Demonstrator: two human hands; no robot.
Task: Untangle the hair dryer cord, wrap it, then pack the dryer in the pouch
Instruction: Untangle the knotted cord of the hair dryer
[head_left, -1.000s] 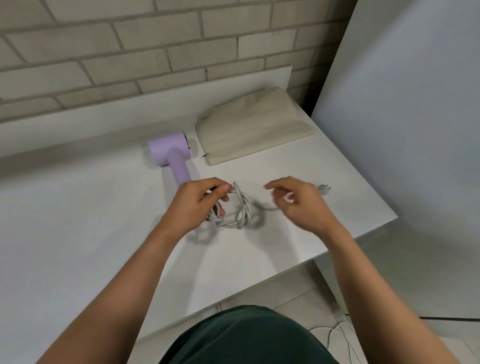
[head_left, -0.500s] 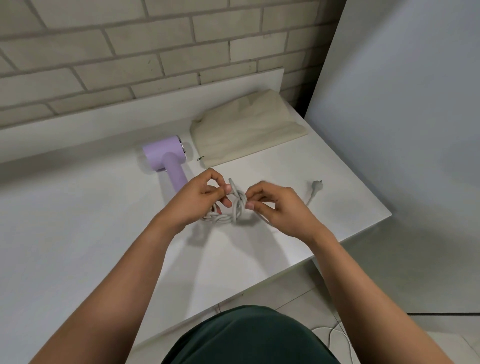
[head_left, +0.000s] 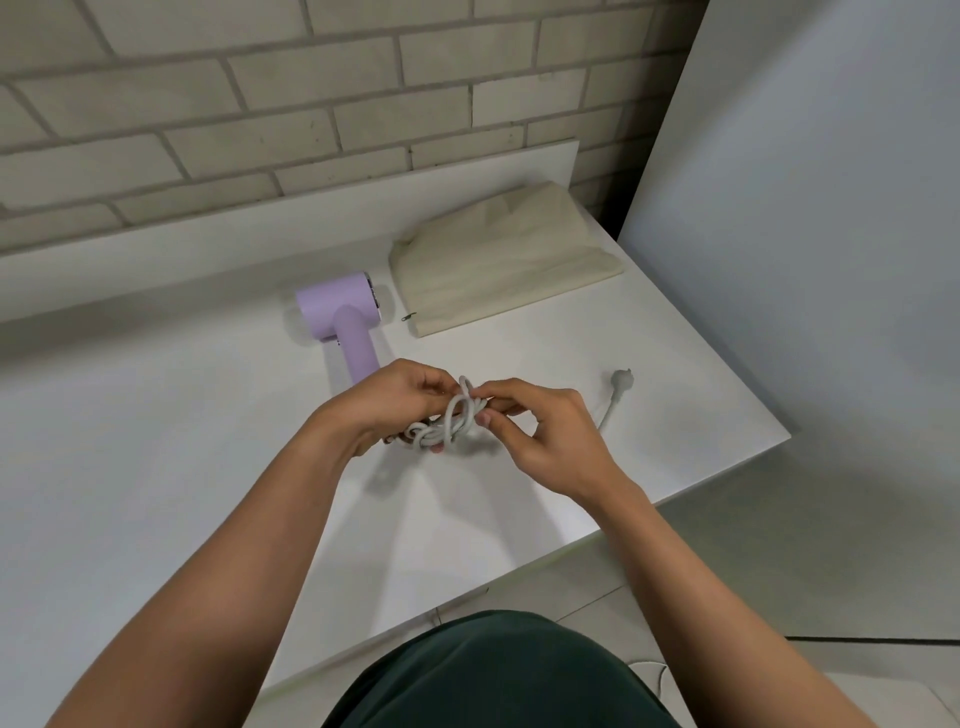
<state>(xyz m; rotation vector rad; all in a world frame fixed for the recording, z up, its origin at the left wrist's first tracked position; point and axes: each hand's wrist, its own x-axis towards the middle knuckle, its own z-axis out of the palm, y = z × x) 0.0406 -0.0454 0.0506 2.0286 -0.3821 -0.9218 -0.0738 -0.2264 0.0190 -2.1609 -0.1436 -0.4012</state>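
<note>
while the cord (head_left: 449, 423) is knotted just above the desk (head_left: 156, 467), both hands pinch its loops, left hand (head_left: 387, 402) steadying, right hand (head_left: 540, 431) likely picking one free; dryer (head_left: 345, 317) and pouch (head_left: 498, 265) lie behind, plug (head_left: 621, 379) slack to the right.

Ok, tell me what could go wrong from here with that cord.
Pulling could tighten the knot: both the left hand and right hand pinch loops of the still-tangled cord, so tugging apart may cinch it.

The plug lies loose on the table towards its right edge; a sharp pull could whip it about or off the edge.

The hair dryer lies unheld, so yanking the cord may drag it.
</note>
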